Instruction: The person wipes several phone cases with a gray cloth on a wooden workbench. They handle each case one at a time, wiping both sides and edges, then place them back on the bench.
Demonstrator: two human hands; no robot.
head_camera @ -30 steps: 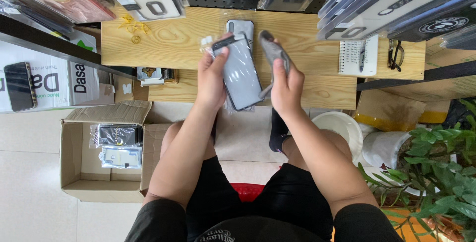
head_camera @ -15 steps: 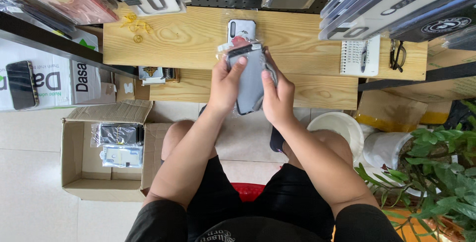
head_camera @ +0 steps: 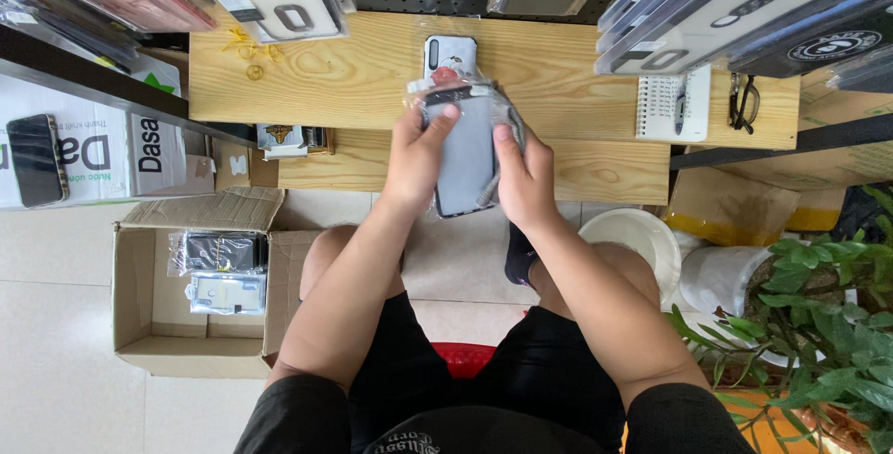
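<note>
- The grey phone case (head_camera: 465, 152) was held upright over the front edge of the wooden counter (head_camera: 326, 82), between our two hands, with a clear plastic sleeve (head_camera: 445, 91) bunched around its top end.
- Our left hand (head_camera: 419, 158) was closed on the case's left side, its fingers curled up to the sleeve's crumpled mouth; our right hand (head_camera: 526, 175) was closed on the right side, thumb pressed to the face of the case.
- We judged that the step called for keeping the case straight in the sleeve: one hand steadying the body, the other working the film evenly, not tugging at one corner, so the thin plastic would not tear or snag.
- We could not tell whether the sleeve's flap was sealed; the film was too crumpled there.
- Just behind the hands a second phone case (head_camera: 450, 54) lay flat on the counter, near enough to be knocked.
- Further right lay a small notepad (head_camera: 672, 105) and a pair of glasses (head_camera: 742, 100), well apart.
- Down on the floor to our left stood an open cardboard box (head_camera: 139, 324) with bagged cases in it.
</note>
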